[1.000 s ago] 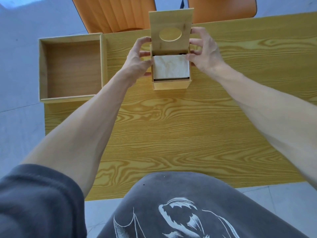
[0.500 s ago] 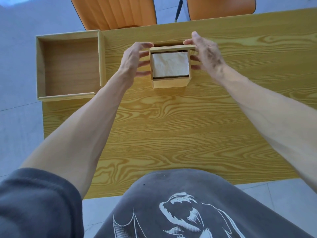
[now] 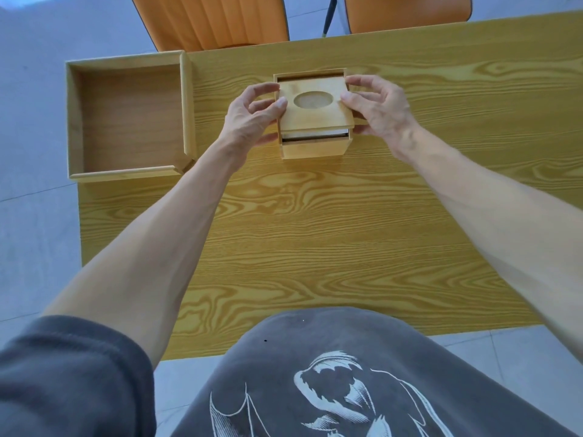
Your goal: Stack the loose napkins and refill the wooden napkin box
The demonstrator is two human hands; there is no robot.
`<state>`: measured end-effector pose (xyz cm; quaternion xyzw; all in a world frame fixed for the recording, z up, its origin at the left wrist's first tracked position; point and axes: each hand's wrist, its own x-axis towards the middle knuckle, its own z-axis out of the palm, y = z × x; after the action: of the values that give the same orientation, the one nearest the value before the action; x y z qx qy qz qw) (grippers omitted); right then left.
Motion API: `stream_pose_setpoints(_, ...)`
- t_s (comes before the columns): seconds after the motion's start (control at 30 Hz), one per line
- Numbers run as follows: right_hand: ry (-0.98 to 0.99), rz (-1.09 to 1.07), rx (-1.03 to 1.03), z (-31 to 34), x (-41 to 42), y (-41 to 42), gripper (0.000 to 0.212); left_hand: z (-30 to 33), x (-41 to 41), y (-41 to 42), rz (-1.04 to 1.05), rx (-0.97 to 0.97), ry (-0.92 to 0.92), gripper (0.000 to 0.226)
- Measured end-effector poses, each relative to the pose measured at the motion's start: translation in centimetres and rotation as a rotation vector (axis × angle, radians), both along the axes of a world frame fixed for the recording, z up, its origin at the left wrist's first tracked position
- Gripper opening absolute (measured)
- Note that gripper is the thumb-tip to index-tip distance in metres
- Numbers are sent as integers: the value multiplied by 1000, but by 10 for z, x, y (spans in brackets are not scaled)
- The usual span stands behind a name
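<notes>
The wooden napkin box (image 3: 315,148) stands on the far middle of the table. Its hinged lid (image 3: 315,104), with an oval hole, lies almost flat over the box, slightly raised at the near edge. A thin white strip of stacked napkins (image 3: 314,134) shows under that edge. My left hand (image 3: 252,116) pinches the lid's left edge with thumb and fingertips. My right hand (image 3: 375,105) pinches its right edge the same way.
An open, shallow wooden tray (image 3: 126,116) sits at the table's left corner, overhanging the edge. Two orange chairs (image 3: 214,20) stand beyond the far edge of the wood-grain table (image 3: 315,231). My grey shirt fills the bottom of the view.
The lid stood upright a second ago with the napkins exposed. It has swung down toward me and now covers nearly the whole box, with both hands following it down.
</notes>
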<state>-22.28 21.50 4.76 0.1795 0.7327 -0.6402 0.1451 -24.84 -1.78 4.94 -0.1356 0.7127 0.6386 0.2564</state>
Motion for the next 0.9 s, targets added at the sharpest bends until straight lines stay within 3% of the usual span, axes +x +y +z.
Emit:
stream_pose_setpoints(0.67,20,-92,130,-20,6,-4,52,-13,2,0,-57,-61,108,50)
stream_pose_setpoints(0.9,-98,125,367,1,-3,1,52,12,-11,-3,-318,-363,125,56)
